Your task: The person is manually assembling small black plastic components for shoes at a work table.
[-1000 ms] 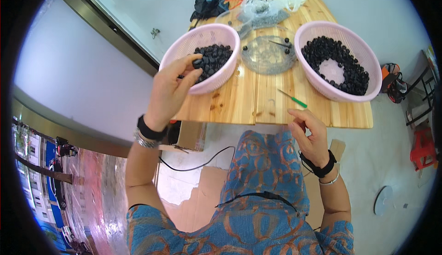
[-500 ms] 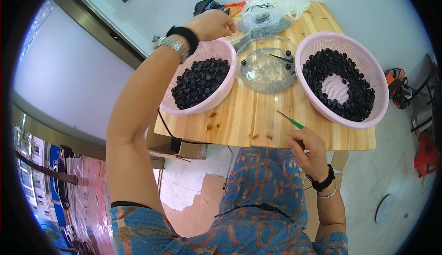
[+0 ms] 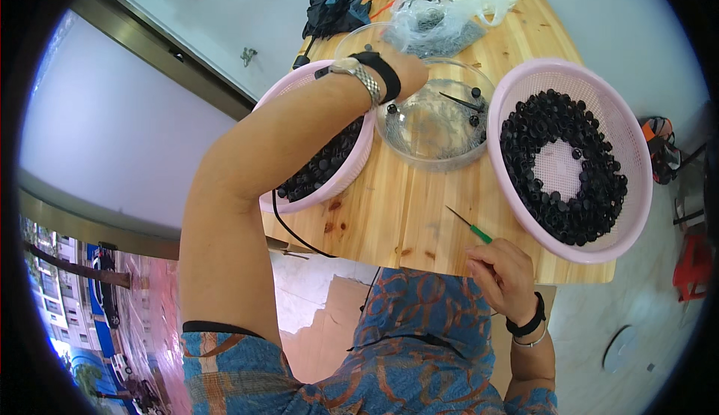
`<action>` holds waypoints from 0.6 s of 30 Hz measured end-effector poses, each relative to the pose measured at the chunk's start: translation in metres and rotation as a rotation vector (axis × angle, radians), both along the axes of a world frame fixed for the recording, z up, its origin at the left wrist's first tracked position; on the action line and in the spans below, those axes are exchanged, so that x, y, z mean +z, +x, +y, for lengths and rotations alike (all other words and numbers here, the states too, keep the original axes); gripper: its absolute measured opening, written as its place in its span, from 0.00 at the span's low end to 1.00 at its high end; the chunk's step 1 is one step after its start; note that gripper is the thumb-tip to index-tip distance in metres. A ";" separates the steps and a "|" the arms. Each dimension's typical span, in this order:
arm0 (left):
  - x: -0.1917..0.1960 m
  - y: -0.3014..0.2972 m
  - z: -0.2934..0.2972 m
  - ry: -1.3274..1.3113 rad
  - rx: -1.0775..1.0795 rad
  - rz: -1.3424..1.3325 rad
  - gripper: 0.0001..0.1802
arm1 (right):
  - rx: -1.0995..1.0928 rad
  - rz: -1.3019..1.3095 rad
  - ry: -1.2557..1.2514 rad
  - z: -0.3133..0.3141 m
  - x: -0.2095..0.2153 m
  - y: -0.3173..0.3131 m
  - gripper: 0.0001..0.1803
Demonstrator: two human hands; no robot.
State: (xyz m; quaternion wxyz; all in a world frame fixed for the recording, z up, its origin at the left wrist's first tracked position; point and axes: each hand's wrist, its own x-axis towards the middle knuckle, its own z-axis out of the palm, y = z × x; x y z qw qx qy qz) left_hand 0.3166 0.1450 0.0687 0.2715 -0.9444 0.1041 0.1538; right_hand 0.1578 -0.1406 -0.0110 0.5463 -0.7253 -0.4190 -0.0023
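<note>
My left hand (image 3: 404, 76) reaches over the round clear plastic dish (image 3: 438, 162) in the middle of the table; its fingertips are hidden from view, so whether it holds anything does not show. Inside that dish lie fine thin metallic pieces, a few small black caps (image 3: 474, 120) and black tweezers (image 3: 458, 102). My right hand (image 3: 508, 274) is closed at the table's front edge on a green-handled pick (image 3: 480, 234), whose thin metal shaft points away to the left. Left and right stand pink mesh baskets (image 3: 362, 162) (image 3: 638, 190) full of small black round parts.
A clear plastic bag (image 3: 442, 29) of grey pieces lies at the back beside a black cloth bundle (image 3: 333, 12) with orange straps. Another clear round dish (image 3: 356, 39) sits behind the left basket. A black cable (image 3: 288, 235) hangs by the wooden table's (image 3: 427, 216) front left.
My left hand has moved right, from the left basket's back rim to over the middle dish. My right hand keeps the pick at nearly the same place. The view has shifted slightly.
</note>
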 end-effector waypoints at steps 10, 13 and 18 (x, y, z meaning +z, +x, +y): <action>0.031 0.063 0.073 -0.147 0.206 -0.052 0.10 | -0.025 0.100 -0.091 0.000 -0.006 0.002 0.09; 0.011 0.052 0.071 -0.118 0.118 0.089 0.09 | -0.069 0.149 -0.072 0.001 -0.010 0.003 0.09; -0.020 0.067 0.088 -0.108 0.124 0.102 0.08 | -0.073 0.077 -0.080 0.006 -0.010 0.003 0.09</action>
